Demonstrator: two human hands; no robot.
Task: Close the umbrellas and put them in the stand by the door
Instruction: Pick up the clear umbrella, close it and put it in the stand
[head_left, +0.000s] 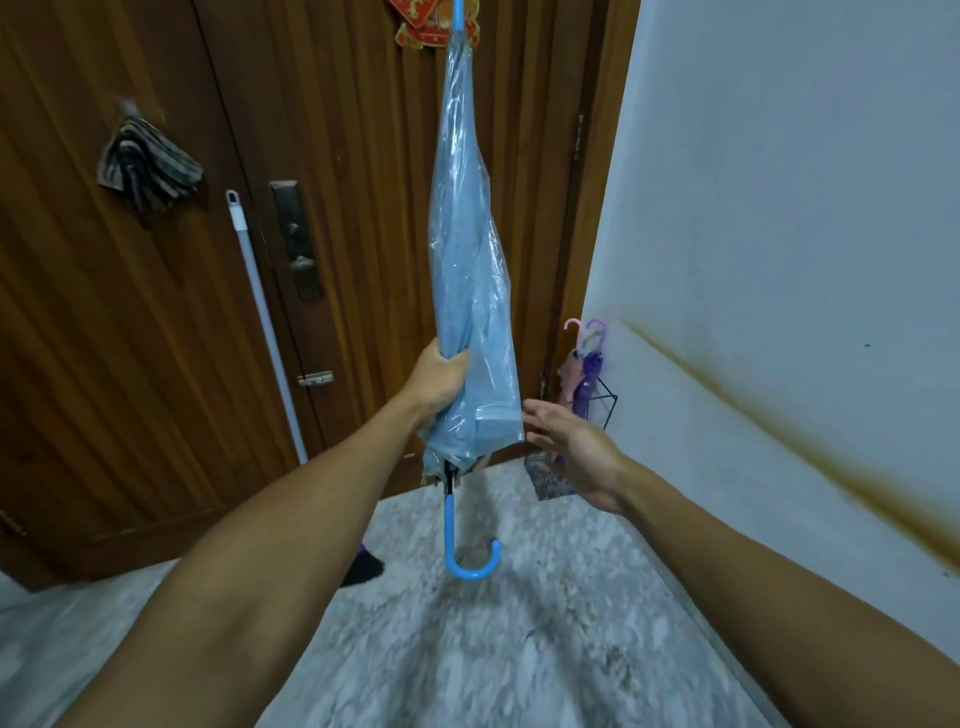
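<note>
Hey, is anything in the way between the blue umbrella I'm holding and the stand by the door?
Only your open right hand, hovering between the blue umbrella and the wire stand, which already holds two umbrellas.

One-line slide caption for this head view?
Left hand grips closed blue umbrella, right hand open beside it; stand holds two umbrellas.

Umbrella (470, 270) — glossy plastic; wooden door (156, 338).

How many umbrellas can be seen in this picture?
3: a folded light blue plastic umbrella gripped by the left hand; a pink umbrella and a purple umbrella standing in the black wire stand. Others may be hidden.
</note>
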